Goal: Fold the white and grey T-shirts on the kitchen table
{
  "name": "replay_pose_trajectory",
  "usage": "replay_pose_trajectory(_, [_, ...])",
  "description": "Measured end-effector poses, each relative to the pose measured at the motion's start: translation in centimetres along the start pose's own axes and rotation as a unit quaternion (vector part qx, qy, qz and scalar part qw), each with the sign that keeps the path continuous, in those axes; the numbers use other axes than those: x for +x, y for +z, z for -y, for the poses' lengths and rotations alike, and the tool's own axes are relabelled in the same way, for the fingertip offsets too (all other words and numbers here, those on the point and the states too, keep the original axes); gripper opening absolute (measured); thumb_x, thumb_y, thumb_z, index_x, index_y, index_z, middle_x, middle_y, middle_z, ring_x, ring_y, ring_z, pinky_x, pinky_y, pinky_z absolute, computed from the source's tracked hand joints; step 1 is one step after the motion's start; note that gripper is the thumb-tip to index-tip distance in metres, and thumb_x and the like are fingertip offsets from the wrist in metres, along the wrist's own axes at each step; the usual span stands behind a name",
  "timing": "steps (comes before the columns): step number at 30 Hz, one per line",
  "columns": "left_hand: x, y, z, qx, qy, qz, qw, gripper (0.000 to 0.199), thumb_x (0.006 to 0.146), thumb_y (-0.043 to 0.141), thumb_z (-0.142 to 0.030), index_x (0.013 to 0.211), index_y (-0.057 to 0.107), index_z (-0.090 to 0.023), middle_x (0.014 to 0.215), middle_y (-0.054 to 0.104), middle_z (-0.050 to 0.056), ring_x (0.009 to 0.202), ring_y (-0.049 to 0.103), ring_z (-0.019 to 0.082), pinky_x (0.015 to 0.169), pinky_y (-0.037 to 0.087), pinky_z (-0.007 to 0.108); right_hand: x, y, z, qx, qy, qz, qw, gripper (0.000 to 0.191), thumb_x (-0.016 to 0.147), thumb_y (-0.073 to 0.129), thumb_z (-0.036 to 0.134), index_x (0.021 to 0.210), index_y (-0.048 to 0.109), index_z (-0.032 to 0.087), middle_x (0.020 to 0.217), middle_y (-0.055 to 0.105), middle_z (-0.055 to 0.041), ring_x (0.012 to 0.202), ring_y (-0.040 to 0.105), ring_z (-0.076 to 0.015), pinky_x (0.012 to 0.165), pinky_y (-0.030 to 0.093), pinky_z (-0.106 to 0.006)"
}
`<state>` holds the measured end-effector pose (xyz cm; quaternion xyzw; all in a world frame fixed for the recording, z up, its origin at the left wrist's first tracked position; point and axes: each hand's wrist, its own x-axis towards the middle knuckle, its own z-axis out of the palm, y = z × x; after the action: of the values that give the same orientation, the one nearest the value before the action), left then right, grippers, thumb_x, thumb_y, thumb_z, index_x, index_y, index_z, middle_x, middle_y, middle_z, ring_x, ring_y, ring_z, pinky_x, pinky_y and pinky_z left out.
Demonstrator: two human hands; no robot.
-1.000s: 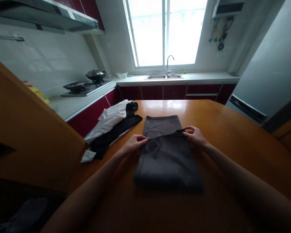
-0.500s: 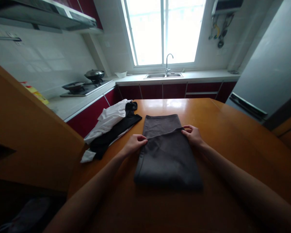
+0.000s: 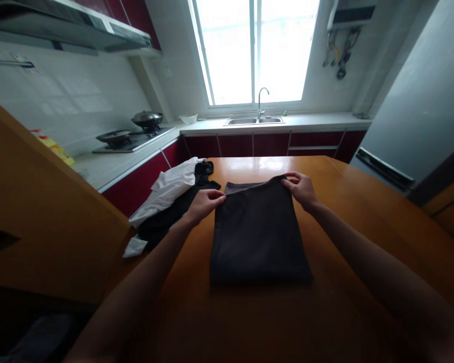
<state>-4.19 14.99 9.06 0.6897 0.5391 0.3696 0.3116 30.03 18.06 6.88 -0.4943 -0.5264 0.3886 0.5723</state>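
Observation:
A dark grey folded garment [image 3: 259, 237] lies on the wooden table [image 3: 348, 242] in front of me; its exact kind is hidden by the folds. My left hand [image 3: 205, 204] pinches the upper left corner of its top layer. Across from it, my right hand [image 3: 300, 189] pinches the upper right corner. Between the two hands the edge is stretched taut and raised, slanting up to the right. Only a narrow strip of the lower layer shows behind that edge.
White clothing [image 3: 170, 189] and black clothing [image 3: 177, 204] lie in a heap on the table's left side. Beyond the table are a sink [image 3: 242, 121], a stove with a lidded wok [image 3: 147, 119], and a fridge [image 3: 401, 106] at the right. A wooden panel [image 3: 49, 212] stands close at the left.
Both hands have moved away from me, carrying the top layer's edge toward the garment's far end. Most of the lower layer is now covered.

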Motion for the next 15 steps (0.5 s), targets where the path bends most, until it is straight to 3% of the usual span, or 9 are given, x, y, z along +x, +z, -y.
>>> replay_pose_trajectory(3, [3.6,0.1,1.3,0.009,0.011,-0.006,1.000,0.042,0.073,0.074,-0.048,0.094,0.078,-0.012,0.091,0.077,0.009,0.085,0.069,0.023,0.074,0.051,0.028,4.2,1.2,-0.3,-0.033,0.021,-0.008,0.999,0.031,0.074,0.077,0.029,0.101,0.068,0.018,0.083,0.073,-0.0078,0.072,0.068,-0.0184,0.061,0.054,-0.026])
replay_pose_trajectory(6, [6.4,1.3,3.4,0.021,-0.007,0.000,1.000,0.037,0.067,0.076,-0.044,0.087,0.078,-0.012,0.085,0.076,0.010,0.080,0.069,0.023,0.070,0.051,0.028,7.0,2.8,-2.4,-0.071,0.069,-0.016,0.995,0.023,0.075,0.075,0.021,0.095,0.067,0.017,0.078,0.071,-0.0063,0.066,0.065,-0.0164,0.058,0.053,-0.025])
replay_pose_trajectory(11, [7.7,2.6,5.6,0.032,-0.034,0.016,0.999,0.031,0.065,0.075,-0.039,0.081,0.078,-0.013,0.081,0.076,0.010,0.079,0.069,0.023,0.069,0.050,0.028,7.7,4.1,-6.5,-0.091,0.102,-0.036,0.990,0.015,0.070,0.072,0.013,0.082,0.064,0.015,0.070,0.067,-0.0053,0.062,0.064,-0.0167,0.054,0.052,-0.025])
replay_pose_trajectory(15, [7.9,1.8,5.2,-0.007,0.007,0.028,1.000,0.037,0.072,0.074,-0.043,0.092,0.078,-0.012,0.090,0.077,0.010,0.082,0.069,0.022,0.073,0.051,0.028,8.2,3.3,-7.1,-0.086,0.086,-0.046,0.991,0.017,0.073,0.070,0.016,0.089,0.066,0.017,0.076,0.070,-0.0054,0.066,0.065,-0.0162,0.055,0.053,-0.023])
